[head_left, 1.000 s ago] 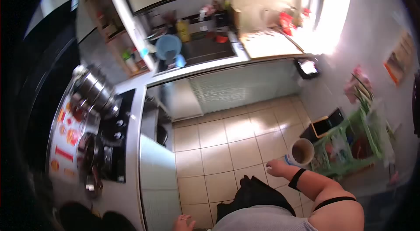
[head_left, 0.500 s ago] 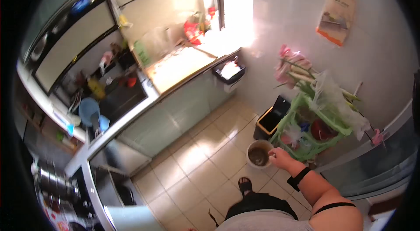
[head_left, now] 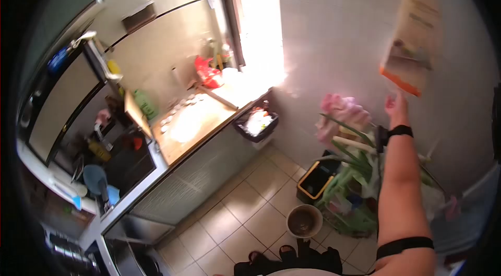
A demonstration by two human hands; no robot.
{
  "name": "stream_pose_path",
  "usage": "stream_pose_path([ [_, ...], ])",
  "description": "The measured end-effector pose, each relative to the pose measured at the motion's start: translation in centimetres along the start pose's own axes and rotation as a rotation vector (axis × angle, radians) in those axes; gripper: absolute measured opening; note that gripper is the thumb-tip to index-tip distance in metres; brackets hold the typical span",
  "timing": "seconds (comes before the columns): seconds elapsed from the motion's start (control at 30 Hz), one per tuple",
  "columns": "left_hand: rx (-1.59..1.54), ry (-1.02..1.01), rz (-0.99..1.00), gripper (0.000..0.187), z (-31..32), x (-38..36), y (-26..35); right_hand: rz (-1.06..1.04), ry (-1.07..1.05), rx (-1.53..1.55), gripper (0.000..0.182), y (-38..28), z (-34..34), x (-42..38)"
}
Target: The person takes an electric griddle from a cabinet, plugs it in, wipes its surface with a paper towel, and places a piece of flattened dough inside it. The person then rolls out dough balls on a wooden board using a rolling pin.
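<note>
My right hand (head_left: 396, 106) is raised at the wall, just below the bottom edge of a beige and orange paper bag (head_left: 412, 41). Its fingers point up and look curled; blur hides whether they touch the bag or hold anything. A round pail (head_left: 304, 221) with brownish contents stands on the tiled floor near my feet. Pink plastic (head_left: 342, 114) and green stalks (head_left: 355, 156) lie left of my forearm, above a green basket (head_left: 347, 218). My left hand is out of view.
On the left a counter bears a wooden board (head_left: 201, 124) with small pale pieces. A small bin (head_left: 257, 123) hangs at the counter's edge. A black and yellow container (head_left: 315, 179) stands by the wall. A blue basin (head_left: 95, 178) is at the far left.
My right hand has left the pail's rim and moved up to the wall bag. The pail now stands on the floor. The view has shifted, and the bag appears larger and blurred.
</note>
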State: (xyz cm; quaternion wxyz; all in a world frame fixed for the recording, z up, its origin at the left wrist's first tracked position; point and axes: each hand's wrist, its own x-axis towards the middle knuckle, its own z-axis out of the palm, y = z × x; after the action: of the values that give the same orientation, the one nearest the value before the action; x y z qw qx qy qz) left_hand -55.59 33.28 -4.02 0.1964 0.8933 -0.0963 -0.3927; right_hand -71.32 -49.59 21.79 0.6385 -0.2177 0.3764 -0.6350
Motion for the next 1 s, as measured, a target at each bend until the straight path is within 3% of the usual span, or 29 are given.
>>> stream_pose_path([
  [0.1,0.09,0.005,0.108,0.035,-0.7,1.1,0.2,0.002,-0.092,-0.024,0.019,0.9,-1.1,4.3],
  [0.2,0.01,-0.011,-0.051,0.038,-0.4,3.8,-3.5,-0.042,-0.179,-0.108,0.013,3.4,-2.3,5.6],
  [0.27,0.019,0.024,-0.065,0.038,-1.6,3.4,-3.1,0.025,0.028,-0.052,0.005,5.7,-2.2,4.1],
  [0.33,0.046,0.056,-0.058,0.041,-3.1,3.1,-2.4,0.075,0.081,-0.063,0.005,9.4,-4.7,7.1],
  [0.5,-0.144,0.192,-0.078,0.036,-4.7,1.6,-1.7,-0.028,-0.089,-0.129,0.009,11.8,-0.9,-3.9],
  [0.57,-0.238,0.23,-0.11,0.034,-4.8,0.2,-1.8,-0.005,-0.168,-0.293,0.012,13.2,-1.0,-1.6],
  [0.63,-0.283,0.311,-0.057,0.032,-4.1,-0.4,-2.6,0.038,-0.159,-0.06,0.012,15.8,0.0,-4.4],
  [0.7,-0.289,0.393,-0.062,0.032,-2.5,-1.5,-3.4,0.026,-0.355,-0.232,0.019,16.5,0.2,-7.4],
  [0.73,-0.293,0.44,-0.071,0.031,-1.8,-2.5,-3.0,-0.012,-0.562,-0.196,0.019,20.3,-1.2,-2.0],
  [0.83,-0.412,0.616,0.02,0.027,0.5,-5.8,-0.3,-0.004,-0.65,-0.357,0.043,21.9,5.7,-18.0],
  [0.87,-0.451,0.681,-0.008,0.027,1.1,-7.1,1.5,-0.006,-0.763,-0.394,0.044,24.0,6.6,-22.0],
  [0.9,-0.55,0.729,0.016,0.029,2.4,-8.0,2.2,-0.002,-0.941,-0.44,0.044,26.5,6.6,-26.3],
  [0.93,-0.439,0.823,0.1,0.031,3.2,-9.0,3.0,-0.007,-1.138,-0.49,0.044,28.5,5.8,-31.4],
  [1.0,-0.479,0.882,0.072,0.041,4.1,-12.6,6.7,-0.096,-1.615,-0.578,0.045,30.5,1.8,-41.5],
])
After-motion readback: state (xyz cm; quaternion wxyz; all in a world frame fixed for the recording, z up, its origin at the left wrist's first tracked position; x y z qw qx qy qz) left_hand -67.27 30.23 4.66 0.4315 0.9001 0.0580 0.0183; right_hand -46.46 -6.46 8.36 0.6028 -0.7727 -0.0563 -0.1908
